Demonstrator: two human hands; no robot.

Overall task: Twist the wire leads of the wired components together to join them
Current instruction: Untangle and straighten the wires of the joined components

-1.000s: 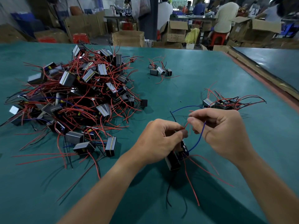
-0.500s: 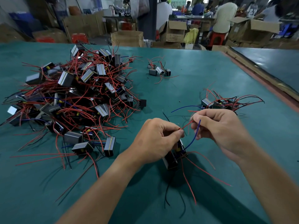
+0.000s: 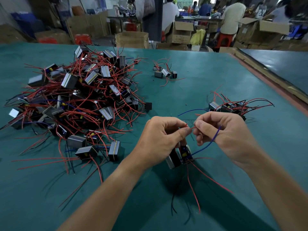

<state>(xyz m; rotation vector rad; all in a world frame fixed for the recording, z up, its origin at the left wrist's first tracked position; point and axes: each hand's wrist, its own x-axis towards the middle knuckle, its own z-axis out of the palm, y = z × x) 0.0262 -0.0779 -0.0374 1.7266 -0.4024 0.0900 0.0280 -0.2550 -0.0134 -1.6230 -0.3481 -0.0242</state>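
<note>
Red leads (image 3: 191,128) are pinched by the left hand (image 3: 160,140) and right hand (image 3: 221,135), held close together above the paired components (image 3: 179,155) at 6 o'clock; the twist is judged unfinished, the pile (image 3: 75,105) at 10 o'clock outstanding.

Assembly workshop: component heap (image 3: 75,97), cartons (image 3: 131,39).

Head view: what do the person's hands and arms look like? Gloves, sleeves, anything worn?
Nothing worn is in view. The left hand and right hand are bare: no gloves, finger cots or tape, and no rings on the fingers that show. The left forearm and right forearm are bare down to the frame edge, with no sleeve, cuff, watch or wrist strap visible.
</note>
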